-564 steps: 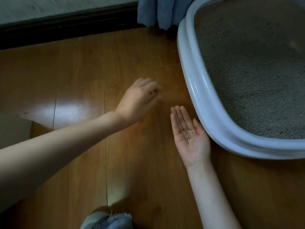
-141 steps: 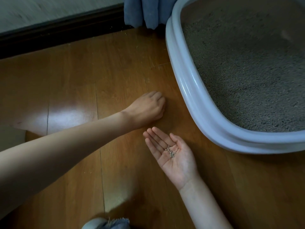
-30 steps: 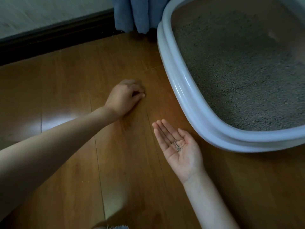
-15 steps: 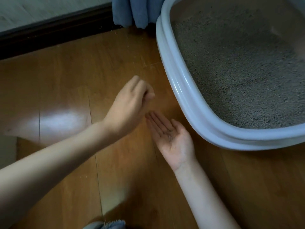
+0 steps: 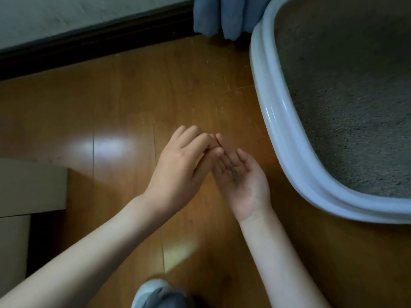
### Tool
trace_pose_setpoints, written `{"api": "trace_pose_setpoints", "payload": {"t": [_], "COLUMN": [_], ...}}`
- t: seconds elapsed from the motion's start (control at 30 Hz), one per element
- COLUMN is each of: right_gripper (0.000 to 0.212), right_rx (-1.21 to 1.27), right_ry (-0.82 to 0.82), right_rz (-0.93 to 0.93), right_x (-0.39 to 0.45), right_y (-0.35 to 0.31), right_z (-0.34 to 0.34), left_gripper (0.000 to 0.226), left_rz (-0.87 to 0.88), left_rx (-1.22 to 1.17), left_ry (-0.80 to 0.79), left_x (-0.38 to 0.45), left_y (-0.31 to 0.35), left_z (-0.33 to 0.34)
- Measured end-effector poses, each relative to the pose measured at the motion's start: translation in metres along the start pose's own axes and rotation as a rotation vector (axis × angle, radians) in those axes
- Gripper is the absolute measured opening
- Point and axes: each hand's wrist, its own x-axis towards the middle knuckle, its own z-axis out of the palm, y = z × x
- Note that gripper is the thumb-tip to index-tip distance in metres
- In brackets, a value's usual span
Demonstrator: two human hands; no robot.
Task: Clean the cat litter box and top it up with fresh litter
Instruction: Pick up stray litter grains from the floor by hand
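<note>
A shiny brown wooden floor [image 5: 124,112] is lying under everything, and a dark baseboard [image 5: 93,41] is running along the wall at the top. Some blue cloth [image 5: 222,16] is hanging down near the corner. The big pale litter box [image 5: 280,121] is sitting on the floor at the right, and grey litter [image 5: 347,107] is filling it almost flat.

The person is crouching just beside the box. The right hand [image 5: 244,181] is lying open, palm up like a little cup, and a few stray grains [image 5: 234,174] are resting in the middle of it. The left hand [image 5: 182,165] is reaching across with its fingertips [image 5: 213,150] pinched together right over the right hand's fingers. I think it is dropping in a grain picked off the floor, but I cannot see anything between the fingertips.

The grains are tiny, light and hard. They will roll and bounce away easily, so a soft pinch with two fingertips looks best for each one, and the cupped palm should be staying level so nothing is spilling out.

The box looks stiff and smooth, and with that much litter it is probably heavy. Its thick rolled rim looks like the good place to hold it, with both hands.

More specks are dotting the floor near the baseboard.
</note>
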Motion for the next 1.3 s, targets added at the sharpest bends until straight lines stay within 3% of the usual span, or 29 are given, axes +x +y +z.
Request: {"api": "trace_pose_setpoints", "payload": {"t": [0.2, 0.4, 0.77, 1.0, 1.17, 1.3], "right_gripper": [0.042, 0.04, 0.046, 0.039, 0.036, 0.035], "right_rx": [-0.024, 0.044, 0.153, 0.136, 0.121, 0.14], "right_ry": [0.015, 0.052, 0.067, 0.038, -0.007, 0.005], "right_rz": [-0.06, -0.136, -0.205, -0.323, -0.42, -0.505], "right_x": [-0.052, -0.143, -0.432, -0.648, -0.766, -0.823], "right_y": [-0.009, -0.044, -0.114, -0.154, -0.171, -0.177], "right_z": [0.045, 0.128, 0.41, 0.559, 0.589, 0.574], "left_gripper": [0.017, 0.033, 0.04, 0.045, 0.052, 0.052], "left_rz": [0.048, 0.04, 0.172, 0.305, 0.368, 0.463], "left_rx": [0.059, 0.141, 0.222, 0.237, 0.283, 0.222], "left_ry": [0.041, -0.071, -0.187, -0.07, -0.07, -0.127], "left_x": [0.004, 0.015, 0.111, 0.165, 0.166, 0.152], "left_y": [0.037, 0.106, 0.342, 0.526, 0.623, 0.668], "left_z": [-0.04, -0.139, -0.445, -0.632, -0.693, -0.696]}}
